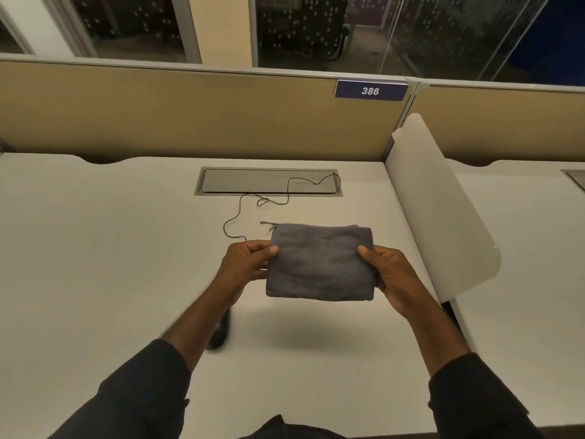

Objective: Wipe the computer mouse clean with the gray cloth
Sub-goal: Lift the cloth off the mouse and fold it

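Holding the folded gray cloth (320, 263) above the desk (95, 248), my left hand (245, 264) pinches its left edge, thumb on top, and my right hand (391, 275) grips its right edge. The black computer mouse (220, 332) lies on the desk below my left wrist, partly hidden by the forearm, and its thin cable (240, 205) runs from behind my left hand to the cable tray (221, 182) beyond the cloth

Your left forearm covers most of the computer mouse (220, 332); only a blurred dark sliver shows on the worktop (95, 248). The gray cloth (319, 263) hides your fingers behind it, and the cable's (240, 204) near end.
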